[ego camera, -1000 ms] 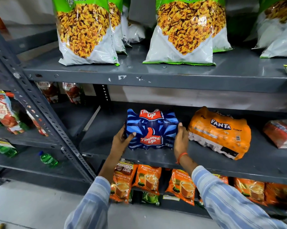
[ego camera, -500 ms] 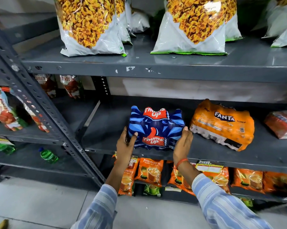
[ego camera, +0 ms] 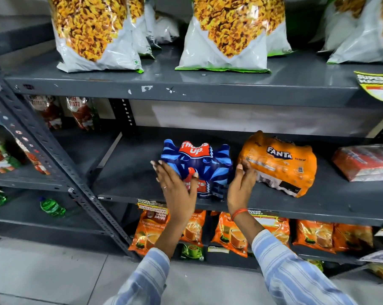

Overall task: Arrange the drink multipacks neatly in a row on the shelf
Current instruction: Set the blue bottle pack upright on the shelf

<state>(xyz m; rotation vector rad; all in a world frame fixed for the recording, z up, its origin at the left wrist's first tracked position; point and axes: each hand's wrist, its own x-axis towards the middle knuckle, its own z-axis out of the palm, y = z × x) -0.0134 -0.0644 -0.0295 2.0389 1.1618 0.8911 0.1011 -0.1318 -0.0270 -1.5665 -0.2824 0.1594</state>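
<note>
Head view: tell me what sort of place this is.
Most likely a small supermarket aisle: grey metal shelving stocked with snack bags, Fanta multipack and tea packets, with "Super Market" price tags on the shelf edges.

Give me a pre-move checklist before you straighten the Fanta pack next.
1. Thums Up pack fully on the middle shelf: ok.
2. Thums Up label facing out: ok.
3. Left hand clear of the Thums Up pack: not ok, fingers lie on its front.
4. Right hand on the Fanta pack: ok, fingertips at its left corner.
5. Fanta pack square to the shelf edge: not ok, skewed.
6. Red pack undamaged: cannot tell, blurred.
</note>
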